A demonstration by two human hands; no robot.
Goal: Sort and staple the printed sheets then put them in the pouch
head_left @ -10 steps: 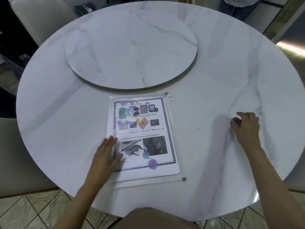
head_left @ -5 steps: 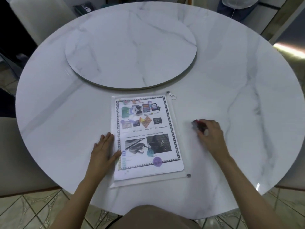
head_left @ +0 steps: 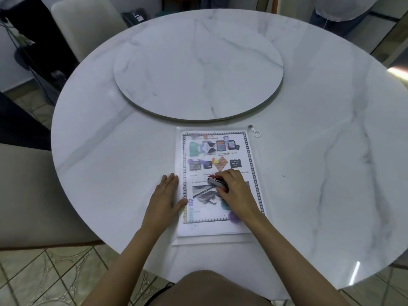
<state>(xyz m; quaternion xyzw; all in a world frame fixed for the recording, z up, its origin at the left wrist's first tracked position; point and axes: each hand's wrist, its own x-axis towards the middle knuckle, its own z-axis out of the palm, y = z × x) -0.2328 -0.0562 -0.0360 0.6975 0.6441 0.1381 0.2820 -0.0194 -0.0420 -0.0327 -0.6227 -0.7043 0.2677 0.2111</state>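
A stack of printed sheets [head_left: 218, 151] with colourful pictures and a black patterned border lies on a clear zip pouch [head_left: 212, 239] near the table's front edge. The pouch's zip pull with a white ring [head_left: 256, 133] sits at its far right corner. My left hand [head_left: 165, 197] lies flat, fingers together, at the left edge of the sheets, thumb on the paper. My right hand [head_left: 235, 191] rests over the middle of the top sheet, closed around a small red and silver stapler [head_left: 215, 180] whose nose points left.
The round white marble table [head_left: 331, 173] carries a raised turntable disc [head_left: 198, 67] behind the sheets. Beige chairs stand at the left [head_left: 28, 195] and far left [head_left: 81, 23]. A person stands beyond the far right edge [head_left: 340, 12].
My right hand has carried the stapler leftward from the bare table on the right to above the middle of the sheets. My left hand has stayed at the sheets' left edge.
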